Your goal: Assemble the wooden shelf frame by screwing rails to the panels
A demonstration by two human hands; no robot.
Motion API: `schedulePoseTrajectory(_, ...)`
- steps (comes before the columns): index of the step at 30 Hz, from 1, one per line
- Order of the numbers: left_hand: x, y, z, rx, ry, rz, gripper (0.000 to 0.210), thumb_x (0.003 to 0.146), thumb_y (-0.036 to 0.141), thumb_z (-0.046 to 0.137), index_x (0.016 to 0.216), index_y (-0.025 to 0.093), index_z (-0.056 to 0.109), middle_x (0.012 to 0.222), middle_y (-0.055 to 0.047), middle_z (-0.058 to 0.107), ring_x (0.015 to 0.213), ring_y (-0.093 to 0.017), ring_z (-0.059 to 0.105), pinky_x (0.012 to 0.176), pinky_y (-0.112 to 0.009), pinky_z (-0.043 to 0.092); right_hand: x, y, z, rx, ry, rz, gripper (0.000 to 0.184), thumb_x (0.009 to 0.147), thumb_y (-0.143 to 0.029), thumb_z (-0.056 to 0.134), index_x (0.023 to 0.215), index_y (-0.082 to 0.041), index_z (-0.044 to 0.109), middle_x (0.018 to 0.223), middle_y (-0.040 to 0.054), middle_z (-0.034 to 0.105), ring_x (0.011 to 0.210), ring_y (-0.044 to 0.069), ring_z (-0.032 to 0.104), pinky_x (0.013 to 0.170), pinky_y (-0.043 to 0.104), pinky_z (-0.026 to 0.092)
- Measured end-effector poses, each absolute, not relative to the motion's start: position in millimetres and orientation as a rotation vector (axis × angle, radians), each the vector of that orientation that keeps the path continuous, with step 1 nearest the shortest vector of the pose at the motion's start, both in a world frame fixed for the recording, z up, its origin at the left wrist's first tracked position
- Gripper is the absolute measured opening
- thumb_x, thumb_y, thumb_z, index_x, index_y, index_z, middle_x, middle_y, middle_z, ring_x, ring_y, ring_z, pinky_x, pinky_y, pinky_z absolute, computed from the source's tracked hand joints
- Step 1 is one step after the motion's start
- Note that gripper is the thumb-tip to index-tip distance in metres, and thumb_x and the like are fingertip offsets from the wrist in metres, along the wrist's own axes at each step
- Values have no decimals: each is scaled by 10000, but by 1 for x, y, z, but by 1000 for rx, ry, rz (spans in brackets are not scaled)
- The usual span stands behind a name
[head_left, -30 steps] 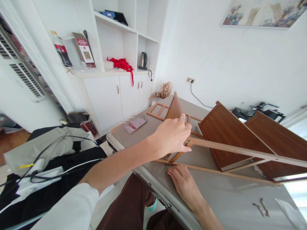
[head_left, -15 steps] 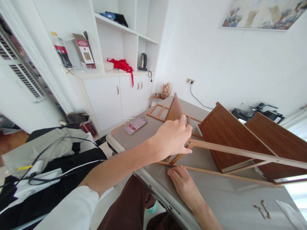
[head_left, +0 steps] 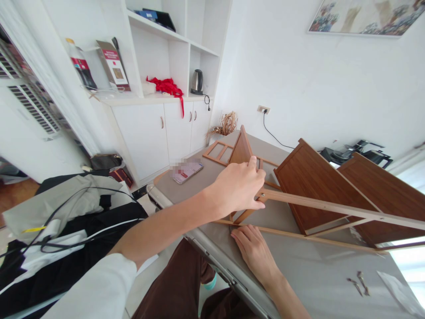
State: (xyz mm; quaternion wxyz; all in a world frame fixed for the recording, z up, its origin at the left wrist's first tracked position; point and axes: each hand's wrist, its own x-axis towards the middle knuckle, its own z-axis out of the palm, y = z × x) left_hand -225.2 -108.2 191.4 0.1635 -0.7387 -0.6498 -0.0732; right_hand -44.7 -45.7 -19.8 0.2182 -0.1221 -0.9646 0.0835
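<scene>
A wooden shelf rack (head_left: 318,204) lies on its side on the grey table, its brown panels standing up at a slant. My left hand (head_left: 241,184) is closed round the near end of its upper rail, thumb below and fingers over the top. A screw head shows in that rail just beside the hand. Lower down, my right hand (head_left: 254,246) rests at the table's near edge against the bottom rail (head_left: 275,231). Its thumb and fingertips are pinched together at a small dark piece by the rail, too hidden to name.
A phone (head_left: 187,172) lies on the table (head_left: 315,274) left of the rack. Small metal fasteners (head_left: 362,283) and a clear plastic bag (head_left: 398,294) lie at the right. A black appliance (head_left: 361,153) stands behind the panels. Cables and clothes (head_left: 76,199) are piled at left.
The view has shifted very slightly. Both hands keep their places on the rack, with the right fingertips moved only a little at the bottom rail.
</scene>
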Motion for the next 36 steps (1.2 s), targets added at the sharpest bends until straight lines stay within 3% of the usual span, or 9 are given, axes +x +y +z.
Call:
schedulePoseTrajectory(11,-225,-109,192,-2108,-1868,-219,565,806,597,662,1083,106,636,1443,-249,478,852,-265,713,617,-313,504,-44,-47,-20,-462,-2573,197,148,970,-203,539,901,-211,669,930,63,601,859,198,561,762,351,437)
schedulePoseTrajectory(18,-225,-108,192,-2102,-1874,-213,569,807,599,657,1091,106,633,1459,-247,460,858,-260,709,621,-308,496,-42,-45,-18,-455,-2591,328,124,965,-264,570,1029,-232,673,965,65,618,907,215,565,805,380,462)
schedulePoseTrajectory(36,-223,-111,198,-2132,-1893,-178,558,824,578,654,1115,103,624,1443,-251,470,885,-275,705,669,-324,504,-39,-49,-16,-392,-2642,386,157,1008,-155,437,990,-216,580,942,51,606,887,196,574,785,353,500)
